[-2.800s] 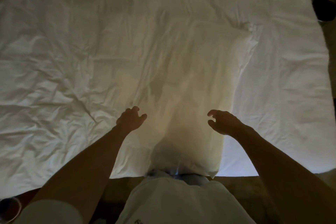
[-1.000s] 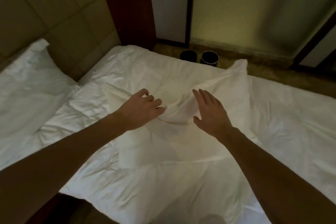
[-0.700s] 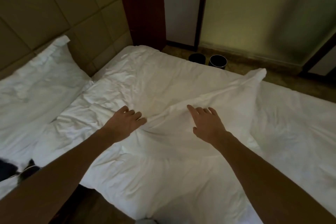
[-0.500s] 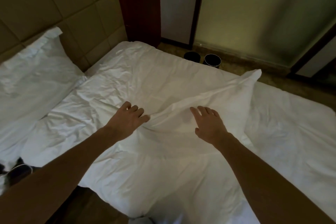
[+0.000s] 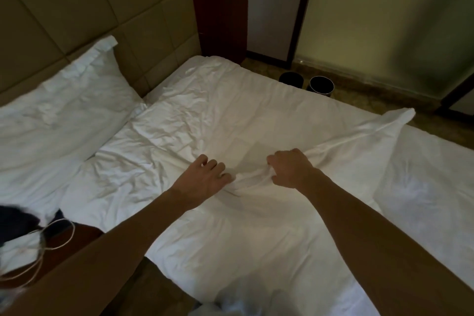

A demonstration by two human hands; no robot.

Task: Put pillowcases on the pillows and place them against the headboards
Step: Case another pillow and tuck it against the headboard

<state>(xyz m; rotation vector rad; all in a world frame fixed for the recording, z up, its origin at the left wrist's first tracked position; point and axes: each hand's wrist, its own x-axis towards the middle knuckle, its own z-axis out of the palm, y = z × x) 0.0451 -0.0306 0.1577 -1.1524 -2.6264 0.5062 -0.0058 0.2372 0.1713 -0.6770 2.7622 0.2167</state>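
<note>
White bed [image 5: 256, 100] holds the pillowcase [image 5: 359, 141]; right hand [image 5: 289, 169] clenches its edge, left hand [image 5: 202, 179] spread alongside

You had two dark bins [image 5: 306, 83] on the floor [image 5: 423, 120] past the bed's far edge, and what looked like a cable [image 5: 51, 241] at lower left.

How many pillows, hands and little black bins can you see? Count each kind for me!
Pillows: 2, one pillow against the headboard and one pillow on the bed
Hands: 2, the left hand and the right hand
Black bins on the floor: 2
Total: 6
</note>
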